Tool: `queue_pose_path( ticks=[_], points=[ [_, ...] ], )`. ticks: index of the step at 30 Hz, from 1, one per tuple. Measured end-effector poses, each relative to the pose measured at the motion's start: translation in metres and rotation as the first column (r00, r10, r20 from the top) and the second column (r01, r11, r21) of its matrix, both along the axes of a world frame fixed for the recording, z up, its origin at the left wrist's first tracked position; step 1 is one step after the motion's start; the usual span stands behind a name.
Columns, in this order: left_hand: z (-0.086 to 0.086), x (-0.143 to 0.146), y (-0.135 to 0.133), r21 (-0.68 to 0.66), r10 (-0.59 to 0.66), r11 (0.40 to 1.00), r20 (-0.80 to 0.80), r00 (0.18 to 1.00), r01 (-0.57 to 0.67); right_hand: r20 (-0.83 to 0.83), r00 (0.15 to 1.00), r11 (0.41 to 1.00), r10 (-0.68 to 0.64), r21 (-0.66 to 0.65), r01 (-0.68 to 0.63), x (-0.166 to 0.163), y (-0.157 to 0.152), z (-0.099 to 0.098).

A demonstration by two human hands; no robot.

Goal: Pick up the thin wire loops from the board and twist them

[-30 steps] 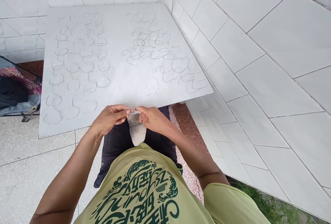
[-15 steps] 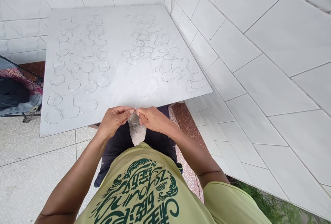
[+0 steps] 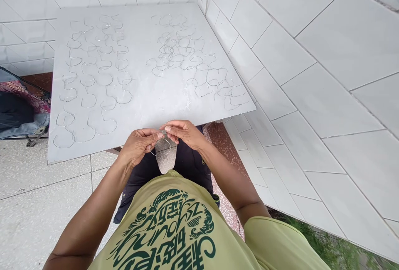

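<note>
Near the front edge of a white board (image 3: 146, 108), my left hand (image 3: 137, 147) pinches a thin wire between thumb and forefinger. The wire's curved loop (image 3: 160, 155) hangs below the fingertips, over the gap between my knees. My right hand (image 3: 185, 133) meets the left at the fingertips, its thumb and fingers closed on the upper part of the wire; the exact grip is too fine to see. On the board's left half, several curved wires (image 3: 107, 133) lie spaced out in rows. A tangle of similar wires (image 3: 170, 50) covers the right half.
White tiled wall (image 3: 311, 95) runs along the board's right side, and another stands behind it. A folding chair with dark and patterned cloth (image 3: 18, 108) is at the left. Speckled floor (image 3: 68, 182) shows below the board.
My right hand has turned and risen slightly, its fingers now over the left fingertips. The wire loop has shifted and turned between my hands. The wires on the board lie as before.
</note>
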State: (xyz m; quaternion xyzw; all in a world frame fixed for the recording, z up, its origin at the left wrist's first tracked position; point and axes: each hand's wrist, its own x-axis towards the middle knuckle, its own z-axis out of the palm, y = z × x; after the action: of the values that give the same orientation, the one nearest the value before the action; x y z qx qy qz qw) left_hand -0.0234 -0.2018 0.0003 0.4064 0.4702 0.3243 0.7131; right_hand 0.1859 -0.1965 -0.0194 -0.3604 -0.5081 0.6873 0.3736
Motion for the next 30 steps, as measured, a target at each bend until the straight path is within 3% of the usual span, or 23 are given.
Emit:
queue_pose_path(
  ticks=[3, 8, 15, 22, 27, 30],
  points=[
    [-0.001, 0.000, -0.001, -0.030, -0.032, 0.999, 0.025, 0.999, 0.033, -0.113, 0.993, 0.999, -0.015, -0.030, 0.012, -0.005, 0.002, -0.009],
    [-0.001, 0.001, -0.003, -0.038, -0.019, 0.999, 0.038, 0.999, 0.021, -0.134, 0.991, 1.000, 0.004, -0.003, -0.005, -0.003, 0.004, -0.011],
    [0.008, -0.001, -0.009, -0.103, -0.100, 0.989, 0.091, 0.991, 0.109, -0.180, 0.964, 0.979, 0.194, 0.100, -0.178, 0.009, 0.008, -0.012],
    [0.008, -0.010, -0.010, -0.134, -0.172, 0.973, 0.111, 0.979, 0.186, -0.248, 0.965, 0.997, 0.081, 0.018, -0.080, 0.010, 0.004, -0.013],
    [0.008, -0.011, -0.012, -0.173, -0.249, 0.948, 0.113, 0.962, 0.266, -0.284, 0.942, 0.983, 0.178, 0.010, -0.182, 0.010, 0.003, -0.015],
    [0.010, -0.010, -0.014, -0.165, -0.238, 0.954, 0.094, 0.967, 0.251, -0.244, 0.954, 0.985, 0.172, 0.031, -0.170, 0.012, 0.004, -0.009]
  ],
)
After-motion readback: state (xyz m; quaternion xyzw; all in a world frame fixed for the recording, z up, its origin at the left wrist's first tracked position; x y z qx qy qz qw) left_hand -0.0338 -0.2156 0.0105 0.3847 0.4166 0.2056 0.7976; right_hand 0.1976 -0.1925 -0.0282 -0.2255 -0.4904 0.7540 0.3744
